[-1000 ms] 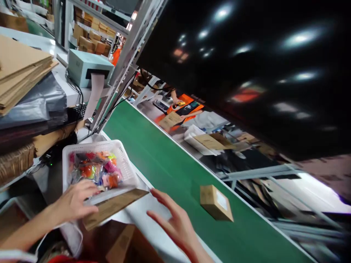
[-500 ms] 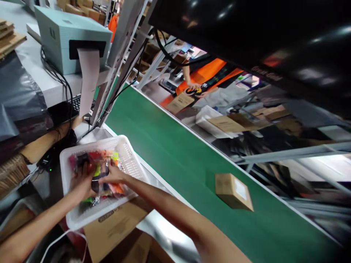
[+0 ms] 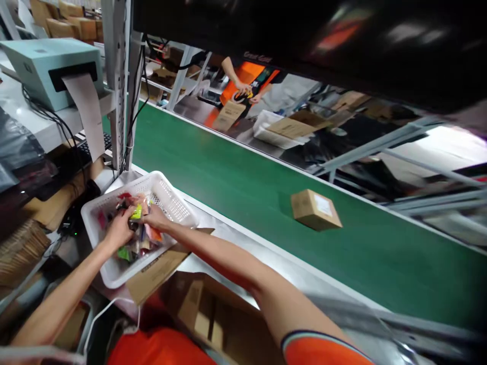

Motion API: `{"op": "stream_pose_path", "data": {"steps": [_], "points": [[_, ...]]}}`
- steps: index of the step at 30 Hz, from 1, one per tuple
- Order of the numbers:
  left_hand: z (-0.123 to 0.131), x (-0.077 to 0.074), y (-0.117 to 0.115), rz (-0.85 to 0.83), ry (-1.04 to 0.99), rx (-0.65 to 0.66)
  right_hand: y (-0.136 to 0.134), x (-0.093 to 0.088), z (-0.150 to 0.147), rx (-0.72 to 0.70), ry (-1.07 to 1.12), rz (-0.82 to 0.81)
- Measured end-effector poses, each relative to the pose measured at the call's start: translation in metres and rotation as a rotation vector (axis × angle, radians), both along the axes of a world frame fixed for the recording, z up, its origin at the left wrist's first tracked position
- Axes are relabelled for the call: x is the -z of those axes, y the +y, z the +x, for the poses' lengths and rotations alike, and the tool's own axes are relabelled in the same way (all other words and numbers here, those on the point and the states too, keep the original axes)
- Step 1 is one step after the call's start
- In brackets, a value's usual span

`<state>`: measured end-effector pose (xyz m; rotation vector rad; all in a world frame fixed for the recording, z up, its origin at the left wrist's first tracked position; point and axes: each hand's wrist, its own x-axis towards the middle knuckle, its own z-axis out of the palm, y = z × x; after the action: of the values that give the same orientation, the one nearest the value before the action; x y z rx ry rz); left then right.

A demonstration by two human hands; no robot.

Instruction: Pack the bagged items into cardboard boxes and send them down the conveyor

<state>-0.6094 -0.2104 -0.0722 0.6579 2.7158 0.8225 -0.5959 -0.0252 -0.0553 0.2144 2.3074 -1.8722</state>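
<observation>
A white perforated basket sits at the near edge of the metal bench, filled with several small colourful packets. Both my hands are inside it. My left hand grips packets at the left of the pile. My right hand pinches packets near a yellow-green one in the middle. A flat cardboard sheet lies under the basket's near side.
A green conveyor belt runs behind the basket and carries a small labelled cardboard box. A light-green label printer with a paper strip stands at the left. An open carton sits below me. Another person's hands work across the belt.
My right hand moved from the bench edge into the basket beside my left hand. Both now grip the packets. The view swung right, and the small box sits farther along the belt.
</observation>
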Motion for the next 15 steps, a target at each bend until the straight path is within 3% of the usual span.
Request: {"op": "stream_pose_path", "data": {"steps": [4, 9, 12, 15], "points": [[-0.002, -0.059, 0.013, -0.07, 0.115, 0.03, 0.009, -0.041, 0.004, 0.046, 0.114, -0.086], [0.025, -0.145, 0.035, -0.038, 0.358, 0.063, 0.029, -0.123, 0.031, 0.042, 0.286, -0.14], [0.073, -0.187, 0.051, -0.033, 0.472, 0.081, 0.051, -0.166, 0.086, 0.098, 0.395, -0.089], [0.141, -0.202, 0.068, -0.041, 0.494, 0.145, 0.076, -0.176, 0.173, 0.223, 0.46, 0.047]]}}
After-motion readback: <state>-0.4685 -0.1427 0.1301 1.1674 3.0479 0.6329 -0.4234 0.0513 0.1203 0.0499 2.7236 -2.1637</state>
